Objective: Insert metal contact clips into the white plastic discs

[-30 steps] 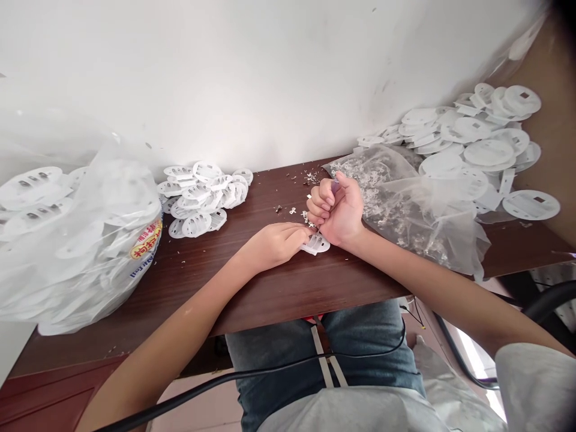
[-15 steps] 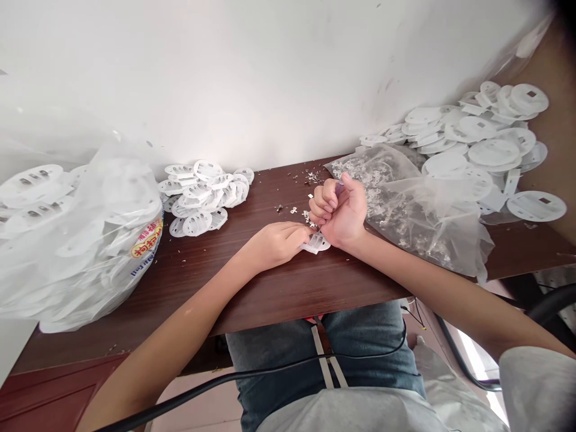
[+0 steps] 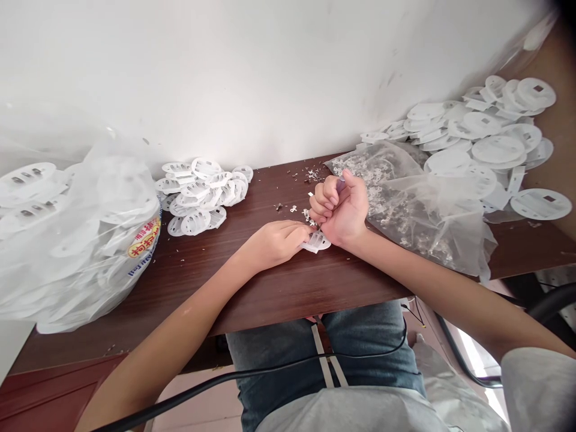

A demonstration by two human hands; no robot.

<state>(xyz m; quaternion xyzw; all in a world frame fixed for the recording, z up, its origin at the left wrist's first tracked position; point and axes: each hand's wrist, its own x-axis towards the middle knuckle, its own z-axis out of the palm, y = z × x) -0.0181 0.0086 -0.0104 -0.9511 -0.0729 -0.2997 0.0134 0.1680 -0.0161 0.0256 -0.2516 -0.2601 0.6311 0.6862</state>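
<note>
Disc point(image 3: 319, 241) partly hidden, left hand point(image 3: 279, 242) covering

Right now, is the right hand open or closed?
The right hand is closed: its fingers curl inward, partly hiding a purple object.

Small workshop, seemingly: on brown table point(image 3: 288, 288), heaps of similar white discs point(image 3: 195, 222); on table's right part, clear bag point(image 3: 443, 225) of small shiny parts point(image 3: 369, 172)

1 desk point(image 3: 279, 291), 1 lone white disc point(image 3: 317, 242), 2 heaps of white discs point(image 3: 207, 191) point(image 3: 490, 147), 1 printed plastic bag point(image 3: 103, 258), 1 bag of small shiny parts point(image 3: 450, 213).
</note>
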